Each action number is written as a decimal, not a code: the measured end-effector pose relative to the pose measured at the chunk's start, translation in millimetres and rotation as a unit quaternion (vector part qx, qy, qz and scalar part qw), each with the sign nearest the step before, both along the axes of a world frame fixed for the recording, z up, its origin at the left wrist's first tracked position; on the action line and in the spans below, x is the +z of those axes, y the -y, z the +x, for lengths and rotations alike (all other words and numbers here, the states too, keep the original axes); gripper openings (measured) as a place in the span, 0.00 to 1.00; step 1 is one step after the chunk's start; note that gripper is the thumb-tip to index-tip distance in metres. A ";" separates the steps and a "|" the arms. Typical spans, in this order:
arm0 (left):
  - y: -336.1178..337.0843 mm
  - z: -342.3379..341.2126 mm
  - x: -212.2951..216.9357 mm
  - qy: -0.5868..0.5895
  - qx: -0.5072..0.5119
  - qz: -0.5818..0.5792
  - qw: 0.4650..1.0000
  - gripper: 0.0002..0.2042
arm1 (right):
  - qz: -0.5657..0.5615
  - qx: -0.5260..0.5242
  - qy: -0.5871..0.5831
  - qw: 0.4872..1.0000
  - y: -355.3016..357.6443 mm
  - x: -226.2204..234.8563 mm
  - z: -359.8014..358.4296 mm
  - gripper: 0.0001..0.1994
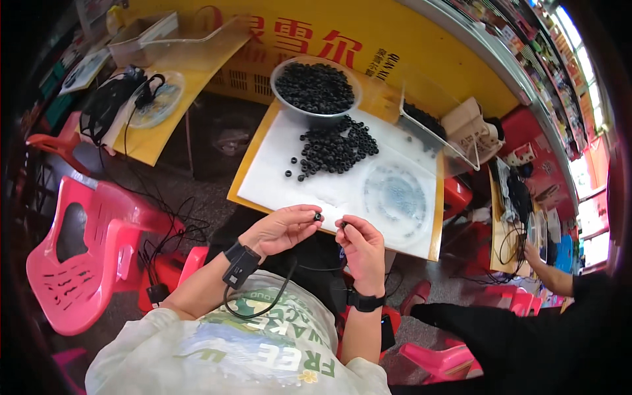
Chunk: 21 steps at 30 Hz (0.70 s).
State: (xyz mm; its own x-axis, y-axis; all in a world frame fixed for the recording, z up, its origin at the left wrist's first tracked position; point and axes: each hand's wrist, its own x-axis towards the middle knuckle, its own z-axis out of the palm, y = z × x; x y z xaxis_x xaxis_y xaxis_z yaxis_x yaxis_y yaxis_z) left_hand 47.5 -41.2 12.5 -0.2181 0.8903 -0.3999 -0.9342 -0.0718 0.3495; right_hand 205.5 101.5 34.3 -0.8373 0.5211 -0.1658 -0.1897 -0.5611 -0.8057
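Note:
My left hand point(284, 232) pinches a small black round part point(318, 216) with a light spot at its middle, just past the near edge of the white-topped table point(266, 172). Close beside it, my right hand point(367, 249) holds another small dark piece point(343, 224) between thumb and fingertips. A gap separates the two hands. Beyond them, a loose heap of black ring-like parts point(339, 150) spreads over the white surface. Behind the heap stands a pale bowl point(318, 120) filled with more such parts. A clear round tray or lid point(396, 197) lies at the table's right.
A clear bin point(440, 135) holding dark parts stands at the table's far right. Pink plastic chairs point(99, 253) and tangled cables point(168, 214) are at the left, near another table point(148, 141). At the right, a co-worker's arm point(550, 271) reaches to a side table.

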 end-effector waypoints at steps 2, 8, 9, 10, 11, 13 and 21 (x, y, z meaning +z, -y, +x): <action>-0.1 -0.6 0.2 0.004 -0.008 0.007 1.000 0.13 | -0.002 -0.009 0.007 1.000 3.9 2.2 -1.1 0.10; 4.1 -0.2 0.8 0.009 -0.002 0.004 1.000 0.12 | 0.024 -0.019 0.014 0.999 10.3 -4.6 -3.7 0.10; 4.4 -0.9 0.2 0.007 -0.003 0.006 1.000 0.12 | 0.036 -0.016 0.024 0.999 11.7 -3.1 -5.0 0.10; 4.9 -1.3 -0.7 0.005 -0.006 0.007 1.000 0.12 | 0.048 -0.020 0.036 0.998 13.9 -2.2 -7.3 0.09; 5.5 -1.4 -1.6 0.001 -0.005 0.007 1.000 0.12 | 0.061 -0.024 0.047 0.997 16.2 -1.0 -10.0 0.09; 6.4 -1.5 -3.6 -0.006 -0.005 0.007 1.000 0.11 | 0.098 -0.027 0.071 0.992 19.9 1.2 -14.0 0.10; 9.8 -2.6 -15.2 -0.019 0.000 0.008 1.000 0.09 | 0.279 -0.036 0.146 0.948 37.3 11.9 -25.8 0.08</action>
State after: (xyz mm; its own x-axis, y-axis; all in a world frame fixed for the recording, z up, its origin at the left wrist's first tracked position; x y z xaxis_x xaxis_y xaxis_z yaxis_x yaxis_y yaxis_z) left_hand 44.9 -51.0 -2.7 -0.2331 0.8963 -0.3772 -0.9201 -0.0777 0.3840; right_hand 179.7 64.2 46.2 -0.7572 0.6497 -0.0673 0.0665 -0.0258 -0.9975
